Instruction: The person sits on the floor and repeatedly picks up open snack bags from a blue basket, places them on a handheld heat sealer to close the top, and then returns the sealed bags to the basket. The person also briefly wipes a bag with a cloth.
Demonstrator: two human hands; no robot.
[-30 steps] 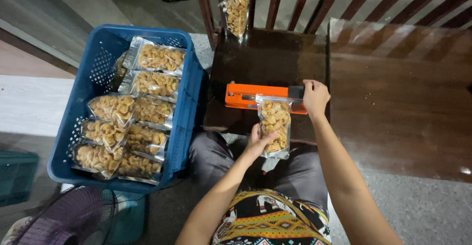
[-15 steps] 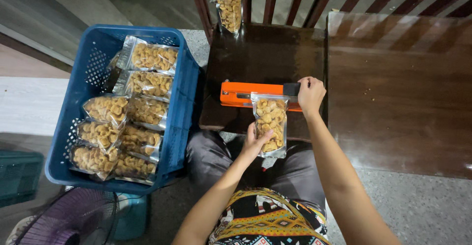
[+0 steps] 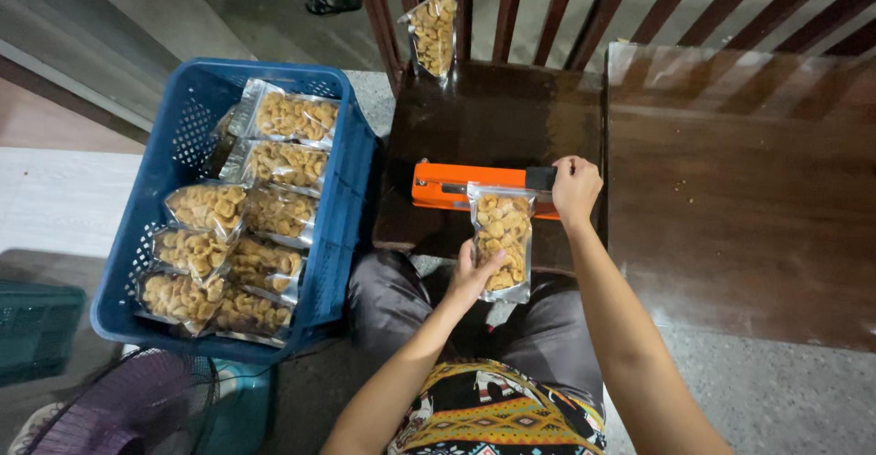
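- Head view: I see the left hand [image 3: 470, 277] in a pinching grip on the lower edge of the snack pouch [image 3: 502, 240], whose top lies in the orange sealer [image 3: 474, 187] on the dark worktop [image 3: 493, 117].
- Right hand [image 3: 575, 188] fisted on the sealer's black handle end.
- Blue crate [image 3: 342, 199] of filled pouches sits left, just beside the worktop.

Orange sealer [image 3: 456, 186] with black handle — centre frame. Blue crate [image 3: 342, 209] at left, golden-tan snacks in clear bags [image 3: 502, 236]. Dark brown table [image 3: 730, 199] — right. Multicoloured patterned cloth [image 3: 502, 414] at bottom.
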